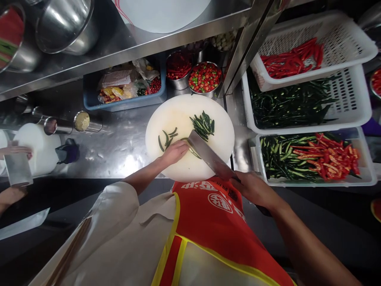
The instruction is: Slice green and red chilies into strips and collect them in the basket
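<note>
One cleaver [208, 155] is lying slantwise across the lower right part of a round white cutting board [166, 115] in the middle of the frame. The right hand [253, 188] is clenching its grip around the cleaver's handle at the board's lower right edge. The left hand [175, 151] is resting on the board with its fingers curled, its knuckles touching the flat of the blade. Whether its grip is closing on anything beneath is not visible. A heap of green chillies [204, 125] is lying just above the blade, and a few loose chillies [166, 139] are lying to its left, above the left hand.

The board is sitting on a steel bench [119, 147]. Two metal bowls [205, 77] of chopped chillies are standing just beyond it, beside a blue tray [125, 104] of packets. At the right of the frame, a white basket [351, 43] is holding red chillies, a second basket [357, 107] is holding green ones, and a clear tub [366, 174] is holding both. At the far left edge another person's hand [14, 151] is showing.
</note>
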